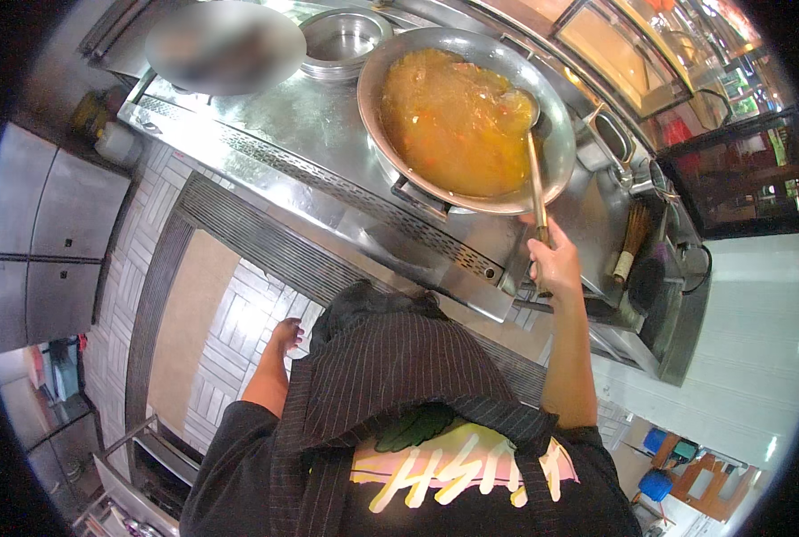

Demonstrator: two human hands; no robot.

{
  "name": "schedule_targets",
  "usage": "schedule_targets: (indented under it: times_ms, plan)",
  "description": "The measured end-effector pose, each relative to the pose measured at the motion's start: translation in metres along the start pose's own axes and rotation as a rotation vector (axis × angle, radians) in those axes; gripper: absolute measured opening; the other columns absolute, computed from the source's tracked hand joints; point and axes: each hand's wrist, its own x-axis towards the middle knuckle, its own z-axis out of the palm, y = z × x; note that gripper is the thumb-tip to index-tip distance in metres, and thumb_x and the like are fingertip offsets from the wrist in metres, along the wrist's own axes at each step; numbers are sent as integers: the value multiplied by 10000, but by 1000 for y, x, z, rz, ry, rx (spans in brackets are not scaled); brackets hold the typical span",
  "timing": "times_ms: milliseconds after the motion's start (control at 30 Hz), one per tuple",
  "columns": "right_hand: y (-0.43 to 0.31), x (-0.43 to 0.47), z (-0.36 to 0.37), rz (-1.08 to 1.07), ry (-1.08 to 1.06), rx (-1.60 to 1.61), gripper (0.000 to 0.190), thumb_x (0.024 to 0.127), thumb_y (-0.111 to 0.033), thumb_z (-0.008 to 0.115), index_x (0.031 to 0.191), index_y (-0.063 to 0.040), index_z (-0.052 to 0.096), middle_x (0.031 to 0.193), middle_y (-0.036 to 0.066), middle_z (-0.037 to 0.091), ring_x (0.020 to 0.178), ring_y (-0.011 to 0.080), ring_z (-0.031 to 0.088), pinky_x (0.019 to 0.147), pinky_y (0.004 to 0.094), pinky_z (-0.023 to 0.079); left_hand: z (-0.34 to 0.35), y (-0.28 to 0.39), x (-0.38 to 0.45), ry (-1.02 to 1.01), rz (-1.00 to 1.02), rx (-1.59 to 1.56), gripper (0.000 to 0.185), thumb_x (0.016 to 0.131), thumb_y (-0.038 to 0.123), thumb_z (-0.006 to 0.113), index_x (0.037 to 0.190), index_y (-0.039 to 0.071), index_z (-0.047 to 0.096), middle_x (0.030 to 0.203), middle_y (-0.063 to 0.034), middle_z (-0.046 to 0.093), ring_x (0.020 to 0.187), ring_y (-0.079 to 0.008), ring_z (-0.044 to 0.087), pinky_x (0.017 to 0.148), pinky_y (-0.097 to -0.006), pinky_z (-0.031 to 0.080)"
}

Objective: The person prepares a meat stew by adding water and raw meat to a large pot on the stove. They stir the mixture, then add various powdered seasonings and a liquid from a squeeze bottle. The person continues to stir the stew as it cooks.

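A large metal wok of orange-brown broth sits on the stainless steel cooking range. My right hand is closed around the handle of a long ladle at the near right side of the wok. The ladle's bowl rests at the right part of the broth, partly under the surface. My left hand hangs low beside the dark striped apron, over the tiled floor, fingers loosely curled. Whether it holds anything does not show.
Stacked steel pots stand left of the wok. On the right are a square metal container and a bristle brush. A perforated drain strip runs along the range's front. Steel cabinets line the far left.
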Motion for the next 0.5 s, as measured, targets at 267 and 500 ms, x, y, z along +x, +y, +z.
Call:
schedule_targets:
  times_ms: [267,500]
  plan:
    - [-10,-48,32,60,-224,541,515,908,-78,573,1396,-15,420,724,11,521,490,72,479,419,218,419,-5,9,8,-17,19,47,269,964,272,476,1212,212,559,860,-26,632,652,-167,576,573,-332,441]
    - [-20,-63,44,70,-301,553,511,883,-60,586,1379,-34,467,733,14,515,532,92,496,459,246,438,2,57,-3,31,88,192,372,970,210,421,1324,200,535,986,-40,675,715,-156,602,595,-329,480]
